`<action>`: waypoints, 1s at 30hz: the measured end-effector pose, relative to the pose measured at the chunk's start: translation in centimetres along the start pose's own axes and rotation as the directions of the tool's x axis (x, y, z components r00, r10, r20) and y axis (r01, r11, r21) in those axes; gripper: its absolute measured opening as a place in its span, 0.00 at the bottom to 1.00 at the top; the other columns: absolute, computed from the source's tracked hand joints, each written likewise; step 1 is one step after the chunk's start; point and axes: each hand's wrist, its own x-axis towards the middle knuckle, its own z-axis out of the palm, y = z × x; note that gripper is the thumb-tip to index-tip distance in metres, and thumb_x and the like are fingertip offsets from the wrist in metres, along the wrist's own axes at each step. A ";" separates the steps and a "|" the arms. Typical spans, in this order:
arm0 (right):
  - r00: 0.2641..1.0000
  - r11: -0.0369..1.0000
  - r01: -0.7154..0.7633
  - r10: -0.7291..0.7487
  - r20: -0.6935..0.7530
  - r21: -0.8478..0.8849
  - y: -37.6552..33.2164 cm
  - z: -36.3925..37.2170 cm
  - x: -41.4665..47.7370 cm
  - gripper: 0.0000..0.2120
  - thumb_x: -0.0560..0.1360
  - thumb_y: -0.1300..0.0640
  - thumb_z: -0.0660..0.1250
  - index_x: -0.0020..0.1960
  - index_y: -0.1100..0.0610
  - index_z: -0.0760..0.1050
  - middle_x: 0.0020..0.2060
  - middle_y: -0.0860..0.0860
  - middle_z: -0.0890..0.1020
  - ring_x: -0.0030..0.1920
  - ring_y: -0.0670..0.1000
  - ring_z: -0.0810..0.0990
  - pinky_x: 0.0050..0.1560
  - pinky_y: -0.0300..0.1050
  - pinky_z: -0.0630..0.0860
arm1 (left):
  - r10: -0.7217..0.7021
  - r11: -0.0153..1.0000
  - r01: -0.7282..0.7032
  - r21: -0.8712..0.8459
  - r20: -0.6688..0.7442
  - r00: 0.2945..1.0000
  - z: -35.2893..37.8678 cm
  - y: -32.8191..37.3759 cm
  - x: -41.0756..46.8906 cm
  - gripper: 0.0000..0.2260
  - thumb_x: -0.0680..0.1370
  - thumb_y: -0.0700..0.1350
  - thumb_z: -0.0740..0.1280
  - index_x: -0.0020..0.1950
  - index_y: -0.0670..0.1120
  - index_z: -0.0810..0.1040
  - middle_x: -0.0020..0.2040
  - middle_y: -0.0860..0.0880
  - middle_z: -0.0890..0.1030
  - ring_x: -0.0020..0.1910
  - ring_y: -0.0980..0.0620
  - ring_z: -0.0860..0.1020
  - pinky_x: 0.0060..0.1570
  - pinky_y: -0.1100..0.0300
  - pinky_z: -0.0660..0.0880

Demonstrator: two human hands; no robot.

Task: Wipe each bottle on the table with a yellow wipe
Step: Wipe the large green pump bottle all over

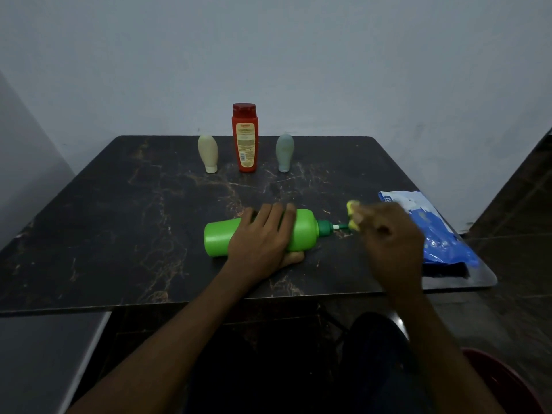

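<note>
**Green pump bottle held flat, wipe at its nozzle**

Nearest the viewer, the left hand point(263, 234) lies over the middle of a bright green pump bottle point(301, 230), fingers spread across the top and thumb tucked beneath, pinning it on its side on the dark marbled bench point(119, 234). The bottle's flat base points left; its darker green collar and thin white-and-green nozzle point right. The body looks smooth, unlabelled plastic on the side facing up.

The right hand point(388, 234), blurred, is closed around a bunched yellow wipe point(352, 215) that meets the tip of the nozzle.

Just beyond the right hand, along the bench's right edge, lies a blue and white plastic wipe packet point(430, 231), partly hidden by the hand, with a dark flat item under its near end.

Farther back, well apart from the hands, three bottles stand in a row near the far edge: a cream bottle point(208, 153) resting on its cap, a taller red bottle point(245, 137) upright with its printed label facing forward, and a grey-blue bottle point(284, 152) also on its cap. Nothing lies between them and the green bottle.
</note>
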 end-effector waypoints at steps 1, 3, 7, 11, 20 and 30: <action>0.998 0.992 -0.030 0.024 0.052 0.123 0.3 -0.7 1.9 0.04 0.76 0.58 0.72 0.50 0.58 0.83 0.43 0.52 0.83 0.43 0.50 0.82 0.44 0.46 0.79 | 0.007 1.000 -0.007 -0.006 -0.025 1.000 0.0 0.0 0.0 0.39 0.71 0.68 0.68 0.69 0.39 0.73 0.59 0.41 0.78 0.53 0.41 0.77 0.51 0.46 0.72; 0.956 0.928 -0.131 0.026 0.291 0.350 1.5 -1.2 5.5 0.08 0.75 0.63 0.72 0.54 0.59 0.84 0.48 0.56 0.85 0.48 0.53 0.84 0.49 0.48 0.80 | 0.014 1.000 -0.016 -0.025 -0.080 0.997 -0.1 0.1 -0.1 0.38 0.72 0.68 0.67 0.68 0.39 0.75 0.59 0.40 0.78 0.52 0.40 0.77 0.51 0.46 0.73; 0.696 0.812 -0.316 -0.153 0.702 0.491 3.0 0.8 8.5 0.10 0.71 0.67 0.72 0.51 0.58 0.85 0.48 0.56 0.85 0.50 0.54 0.83 0.52 0.46 0.79 | 0.019 0.998 -0.028 -0.062 -0.146 0.989 -0.2 0.2 -0.1 0.39 0.73 0.70 0.66 0.67 0.38 0.76 0.58 0.40 0.79 0.50 0.40 0.78 0.49 0.45 0.72; 0.508 0.748 -0.409 -0.291 0.811 0.524 2.6 2.3 9.0 0.10 0.70 0.70 0.70 0.47 0.60 0.86 0.47 0.57 0.83 0.48 0.53 0.82 0.51 0.43 0.78 | 0.024 0.997 -0.036 -0.075 -0.154 0.988 -0.3 0.1 -0.2 0.39 0.72 0.71 0.66 0.66 0.38 0.77 0.57 0.40 0.80 0.50 0.40 0.79 0.49 0.45 0.73; 0.609 0.603 -0.561 -0.163 0.776 0.567 4.9 2.0 5.6 0.12 0.72 0.74 0.66 0.48 0.64 0.85 0.41 0.58 0.84 0.39 0.52 0.84 0.38 0.39 0.81 | 0.015 0.996 -0.032 -0.088 -0.187 0.982 -0.2 0.2 -0.3 0.39 0.72 0.71 0.67 0.65 0.38 0.77 0.56 0.40 0.80 0.50 0.40 0.79 0.49 0.45 0.73; 0.710 0.392 -0.654 0.022 0.704 0.647 4.6 2.5 2.3 0.22 0.60 0.51 0.83 0.51 0.60 0.86 0.48 0.54 0.86 0.41 0.49 0.84 0.40 0.37 0.80 | -0.034 0.995 0.017 -0.095 -0.178 0.983 -0.1 0.0 -0.4 0.39 0.76 0.72 0.59 0.67 0.39 0.77 0.56 0.39 0.80 0.51 0.39 0.79 0.50 0.45 0.73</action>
